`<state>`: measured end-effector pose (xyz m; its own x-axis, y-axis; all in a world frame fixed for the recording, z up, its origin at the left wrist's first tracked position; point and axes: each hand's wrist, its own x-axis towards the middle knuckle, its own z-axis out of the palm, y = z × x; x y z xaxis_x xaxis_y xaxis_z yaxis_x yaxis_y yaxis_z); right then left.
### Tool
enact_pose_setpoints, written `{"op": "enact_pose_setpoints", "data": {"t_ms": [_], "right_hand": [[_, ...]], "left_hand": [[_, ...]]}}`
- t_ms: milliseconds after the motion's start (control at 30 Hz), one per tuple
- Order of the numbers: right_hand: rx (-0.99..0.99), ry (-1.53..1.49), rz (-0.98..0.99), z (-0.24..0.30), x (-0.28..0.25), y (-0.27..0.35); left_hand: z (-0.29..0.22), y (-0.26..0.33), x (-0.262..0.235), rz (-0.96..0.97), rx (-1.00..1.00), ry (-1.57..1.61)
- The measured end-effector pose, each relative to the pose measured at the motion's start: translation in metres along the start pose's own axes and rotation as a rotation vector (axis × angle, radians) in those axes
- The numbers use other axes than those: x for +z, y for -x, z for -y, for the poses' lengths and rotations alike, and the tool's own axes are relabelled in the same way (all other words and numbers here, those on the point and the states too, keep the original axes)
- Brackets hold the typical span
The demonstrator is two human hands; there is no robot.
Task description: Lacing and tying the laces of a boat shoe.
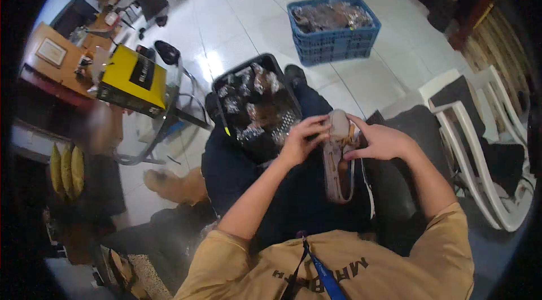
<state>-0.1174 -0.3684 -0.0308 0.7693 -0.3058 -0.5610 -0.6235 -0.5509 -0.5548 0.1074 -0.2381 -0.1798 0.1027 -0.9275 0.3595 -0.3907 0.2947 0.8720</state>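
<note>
A tan and beige sandal (337, 164) lies sole-up across my lap, toe pointing away from me. My left hand (302, 139) grips its far end from the left, fingers curled over the toe. My right hand (381, 140) holds the same end from the right, thumb and fingers pinching a brown strap. Just beyond my left hand a black crate (221, 86) rests on my left knee, filled with several clear-wrapped dark items.
A blue plastic crate (334, 40) of similar wrapped items stands on the white tile floor ahead. White plastic chairs (480, 147) stand at my right. At left are a glass table (169, 113) with a yellow box (131, 78), bananas (66, 169) and a tan dog (178, 184).
</note>
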Motion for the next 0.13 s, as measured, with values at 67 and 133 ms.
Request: {"op": "enact_pose_setpoints", "data": {"t_ms": [67, 133], "right_hand": [[-0.003, -0.071, -0.114, -0.019, 0.0, -0.018], [-0.137, -0.077, -0.34, -0.037, 0.011, -0.045]], "left_hand": [[-0.009, -0.004, 0.006, 0.007, -0.046, -0.071], [-0.006, 0.0, 0.004, 0.035, -0.122, -0.088]]}}
